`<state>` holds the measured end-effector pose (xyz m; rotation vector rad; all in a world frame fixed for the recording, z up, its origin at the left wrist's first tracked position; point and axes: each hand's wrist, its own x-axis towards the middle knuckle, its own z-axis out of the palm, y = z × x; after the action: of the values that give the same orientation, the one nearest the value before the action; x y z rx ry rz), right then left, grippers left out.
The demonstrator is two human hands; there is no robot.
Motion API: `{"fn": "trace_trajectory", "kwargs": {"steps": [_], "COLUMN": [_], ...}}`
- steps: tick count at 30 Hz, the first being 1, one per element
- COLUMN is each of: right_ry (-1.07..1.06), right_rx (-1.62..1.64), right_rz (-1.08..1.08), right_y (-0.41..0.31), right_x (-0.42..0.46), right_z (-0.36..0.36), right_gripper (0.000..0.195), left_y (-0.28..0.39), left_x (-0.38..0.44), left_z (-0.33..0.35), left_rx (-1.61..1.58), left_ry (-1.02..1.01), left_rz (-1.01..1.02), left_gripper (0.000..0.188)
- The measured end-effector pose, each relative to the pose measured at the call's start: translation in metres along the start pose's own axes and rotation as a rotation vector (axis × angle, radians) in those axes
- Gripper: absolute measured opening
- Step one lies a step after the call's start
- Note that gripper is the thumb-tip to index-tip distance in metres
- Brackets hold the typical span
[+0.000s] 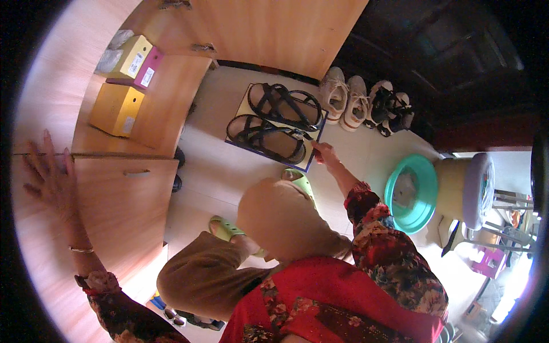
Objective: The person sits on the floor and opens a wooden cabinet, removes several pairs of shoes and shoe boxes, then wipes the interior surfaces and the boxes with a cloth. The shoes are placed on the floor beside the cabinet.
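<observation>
A pair of dark strappy sandals lies side by side on a shallow shoebox or lid (244,106) with a blue edge, set on the floor. The farther sandal (286,108) rests flat. At the nearer sandal (281,144), my right hand (327,155) has its fingers closed on a loose strap end by the buckle. My left hand (53,180) is spread against the wooden cabinet top (43,107) at the left, holding nothing. Below it is a shut cabinet door (124,201) with a small metal handle.
Yellow and purple shoeboxes (128,60) and an orange-yellow box (116,109) sit inside the cabinet, its door (274,30) swung out. White sneakers (345,100) and black-and-white shoes (388,107) line the dark door. A turquoise basin (392,193) leans beside a stool (476,193).
</observation>
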<state>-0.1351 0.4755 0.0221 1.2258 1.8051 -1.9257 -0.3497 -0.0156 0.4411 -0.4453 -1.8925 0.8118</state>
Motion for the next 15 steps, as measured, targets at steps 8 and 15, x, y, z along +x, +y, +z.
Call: {"fn": "trace_trajectory", "kwargs": {"steps": [8, 15], "right_ry": [0.039, 0.031], "right_rx": [0.023, 0.086], "right_rz": [0.033, 0.007], "right_y": [0.005, 0.016], "right_x": [0.015, -0.004], "right_z": [0.005, 0.036], "right_gripper": [0.042, 0.031], "left_y": [0.002, 0.017], "left_x": [0.0, 0.008], "left_z": [-0.016, -0.03], "left_rx": [0.436, 0.499], "left_ry": [-0.39, -0.591], "left_rz": [-0.043, -0.074], "left_gripper": [0.056, 0.057]}}
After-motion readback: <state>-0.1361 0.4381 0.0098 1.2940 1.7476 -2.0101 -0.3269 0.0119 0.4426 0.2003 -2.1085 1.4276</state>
